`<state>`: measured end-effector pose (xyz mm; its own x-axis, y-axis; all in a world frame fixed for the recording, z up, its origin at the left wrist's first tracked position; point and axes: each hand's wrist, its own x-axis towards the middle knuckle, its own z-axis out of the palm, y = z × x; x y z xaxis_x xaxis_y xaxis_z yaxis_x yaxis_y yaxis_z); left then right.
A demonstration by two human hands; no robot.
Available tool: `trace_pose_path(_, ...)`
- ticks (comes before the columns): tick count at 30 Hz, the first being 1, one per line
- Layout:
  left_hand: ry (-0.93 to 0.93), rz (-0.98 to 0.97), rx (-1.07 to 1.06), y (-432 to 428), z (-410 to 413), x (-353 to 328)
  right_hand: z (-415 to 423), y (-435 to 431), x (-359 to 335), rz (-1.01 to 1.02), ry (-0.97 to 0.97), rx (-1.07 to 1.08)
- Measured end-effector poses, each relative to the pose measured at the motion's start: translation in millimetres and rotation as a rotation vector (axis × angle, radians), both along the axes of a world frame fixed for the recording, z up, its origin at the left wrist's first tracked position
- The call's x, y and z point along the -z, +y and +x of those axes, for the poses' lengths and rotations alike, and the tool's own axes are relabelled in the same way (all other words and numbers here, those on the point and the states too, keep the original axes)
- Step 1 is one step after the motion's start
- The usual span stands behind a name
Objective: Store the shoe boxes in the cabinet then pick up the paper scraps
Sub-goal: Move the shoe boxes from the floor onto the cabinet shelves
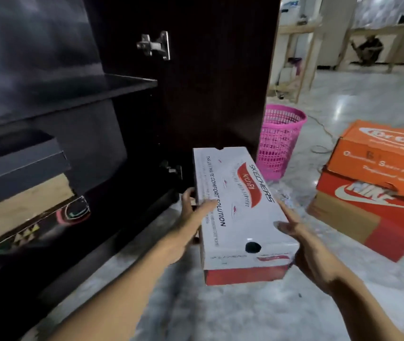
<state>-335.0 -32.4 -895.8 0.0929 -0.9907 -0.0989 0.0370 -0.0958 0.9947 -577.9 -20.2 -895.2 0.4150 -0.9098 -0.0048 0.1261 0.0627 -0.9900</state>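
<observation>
grip: left hand and right hand clasped shoe box by its sides | risk: box could catch cabinet frame left of grip, slip

Both bare forearms reach forward from the bottom of the view, the left slanting up from the lower left, the right from the lower right, and converge on a white shoe box held between them. The left hand grips its left long side, thumb laid flat across the lid and fingers curled round the edge. The right hand clasps the near right corner — thumb on the lid, a forefinger stretched along the right edge, the other fingers hidden beneath.
</observation>
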Motion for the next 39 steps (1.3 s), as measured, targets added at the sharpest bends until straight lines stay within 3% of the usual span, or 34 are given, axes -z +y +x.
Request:
trace_pose_path(6, 0.158, 0.056, -0.023, 3, 42, 32, 46, -24, 6, -0.052, 0.116, -0.088)
trace_pose_path(10, 0.279, 0.071, -0.153, -12, 73, 39, 86, -51, 0, -0.064, 0.203, -0.171)
trace_pose_path(16, 0.183, -0.017, -0.396, -47, 115, 32, 158, -121, -19, -0.014, 0.375, -0.060)
trace_pose_path(23, 0.220, 0.152, -0.482, -92, 145, 16, 229, -194, -3, 0.000, 0.584, 0.010)
trace_pose_path(29, 0.175, 0.157, -0.656, -134, 163, 36, 246, -216, 50, -0.097, 0.631, 0.139)
trace_pose_path(33, 0.081, 0.126, -0.763, -171, 195, 95, 253, -225, 88, 0.006, 0.532, 0.148)
trace_pose_path(39, 0.100, 0.182, -0.673, -182, 196, 92, 272, -229, 119, 0.026, 0.388, 0.082)
